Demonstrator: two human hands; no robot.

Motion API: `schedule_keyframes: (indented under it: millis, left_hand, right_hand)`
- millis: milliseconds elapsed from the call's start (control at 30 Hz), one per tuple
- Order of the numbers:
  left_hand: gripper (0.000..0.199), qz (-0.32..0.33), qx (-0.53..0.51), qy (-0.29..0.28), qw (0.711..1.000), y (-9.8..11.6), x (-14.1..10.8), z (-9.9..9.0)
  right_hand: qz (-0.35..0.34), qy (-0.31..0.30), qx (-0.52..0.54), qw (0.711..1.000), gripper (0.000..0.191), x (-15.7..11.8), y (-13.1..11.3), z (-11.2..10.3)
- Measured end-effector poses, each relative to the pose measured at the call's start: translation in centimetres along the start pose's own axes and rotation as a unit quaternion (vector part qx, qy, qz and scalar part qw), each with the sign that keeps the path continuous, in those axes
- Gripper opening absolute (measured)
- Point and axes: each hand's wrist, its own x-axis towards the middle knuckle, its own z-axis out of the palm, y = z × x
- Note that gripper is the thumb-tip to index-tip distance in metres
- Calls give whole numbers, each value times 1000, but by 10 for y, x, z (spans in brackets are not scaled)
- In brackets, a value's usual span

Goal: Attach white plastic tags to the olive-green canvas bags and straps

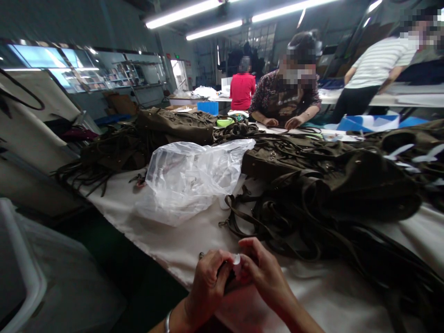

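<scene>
Near the table's front edge, my left hand (210, 277) is closed, with a dark item partly hidden in its fingers. Close beside it on the right, my right hand (265, 273) pinches a small white piece (236, 260) between thumb and fingers; the piece lies between the two hands, and its lower part is blurred. Beyond my hands a crumpled clear plastic bag (194, 178) rests on the pale tabletop (156, 240). Dark olive straps (267, 222) and bags (364, 180) are piled to the right.
A white bin (31, 259) stands at the lower left, below the table. More olive bags (173, 125) lie at the back left. Across the table a person (286, 95) has both hands on the work surface. Two other people (242, 90) (379, 64) are further back.
</scene>
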Motion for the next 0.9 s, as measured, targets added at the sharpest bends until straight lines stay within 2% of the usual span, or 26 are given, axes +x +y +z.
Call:
schedule_keyframes:
  millis: [133, 267, 433, 500, 567, 633, 733, 800, 900]
  left_hand:
    - [15, 19, 14, 18, 1000, -4, -1, 3]
    - [15, 29, 18, 23, 999, -3, 0, 5]
    - [17, 45, 27, 23, 998, 0, 0, 5]
    - [17, 34, 24, 22, 999, 0, -1, 5]
    - [18, 9, 11, 15, 1000, 0, -1, 4]
    - [18, -19, -11, 5, 1000, -1, 1, 3]
    - [19, -45, -40, -7, 998, -1, 3, 2]
    - [21, -44, -45, -16, 998, 1, 4, 1]
    - [22, -22, -34, -33, 999, 3, 6, 1]
  right_hand:
    - [-10, -41, -2, 999, 23, -2, 1, -4]
    - [-8, -60, 13, 998, 30, -2, -9, -5]
    - [-10, -78, -47, 996, 14, 1, -20, -6]
    - [-61, -50, -125, 989, 15, 2, -21, -7]
    - [-138, -23, -211, 968, 20, 2, -20, -7]
    - [-206, -24, -279, 938, 26, 1, -18, -8]
    - [-274, -39, -342, 898, 28, 0, -15, -8]
    - [-282, -41, -337, 897, 27, 0, -12, -8]
    - [-253, -33, -278, 926, 22, 1, -8, -8]
